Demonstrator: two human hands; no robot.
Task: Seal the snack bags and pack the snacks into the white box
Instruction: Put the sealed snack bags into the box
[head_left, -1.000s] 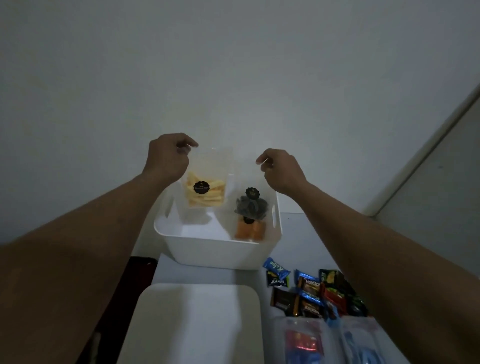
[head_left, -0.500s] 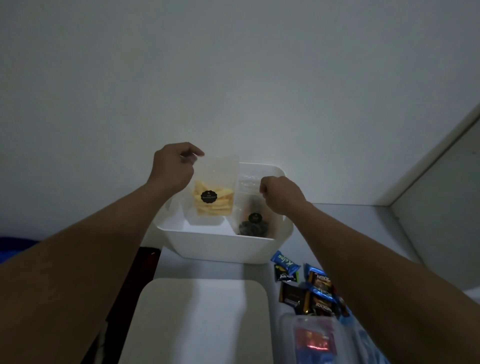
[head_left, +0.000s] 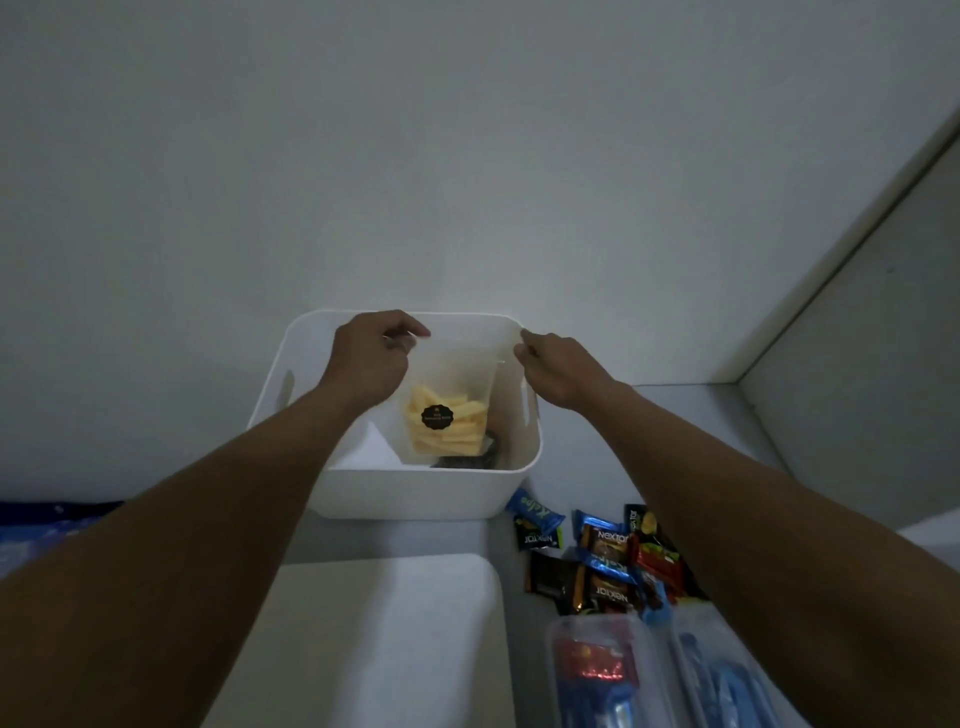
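Our left hand (head_left: 371, 358) and right hand (head_left: 558, 371) each pinch a top corner of the clear bag of yellow snack sticks (head_left: 447, 415). It hangs upright inside the white box (head_left: 415, 493), over a dark snack bag (head_left: 467, 460). Loose wrapped bars (head_left: 608, 561) lie beside the box.

In the lower right of the frame, "NEXTAR" stands on a brown wrapper (head_left: 605, 538); the same brand reads upside down on a dark wrapper (head_left: 537, 540) to its left and on a second brown wrapper (head_left: 610, 592) below; a blue wrapper (head_left: 535, 512) bears green letters, seemingly "Kalpa"; the round black label (head_left: 437, 416) on the snack bag (head_left: 457, 374) in mid-frame is too small to read.
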